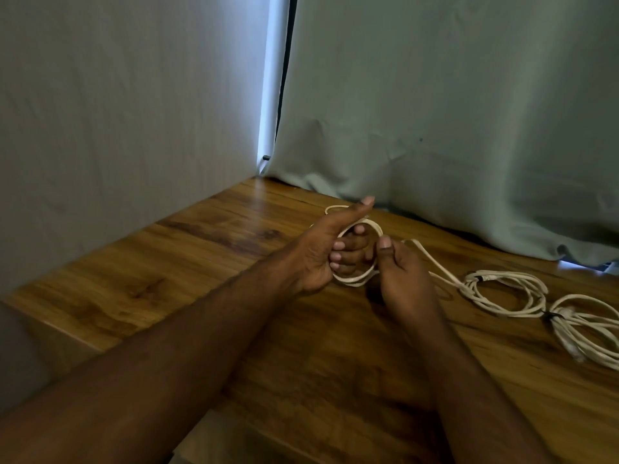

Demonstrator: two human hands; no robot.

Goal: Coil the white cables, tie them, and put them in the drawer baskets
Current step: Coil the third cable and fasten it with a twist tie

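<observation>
My left hand [321, 249] holds a small coil of white cable [356, 280] above the wooden table, fingers curled through the loops and thumb stretched out. Beside it my right hand [400, 276] pinches the same cable at the coil's right side. The loose tail of the cable [435, 266] runs off to the right across the table. Two other white cable coils lie at the right: one coil [505, 289] bound with a dark tie, and a second coil [589, 329] at the frame's edge, also with a dark tie.
The wooden table [201, 279] is bounded by a grey fabric screen [117, 128] on the left and a pale green curtain [469, 128] at the back. A bright gap shows between them. No drawer or basket is in view.
</observation>
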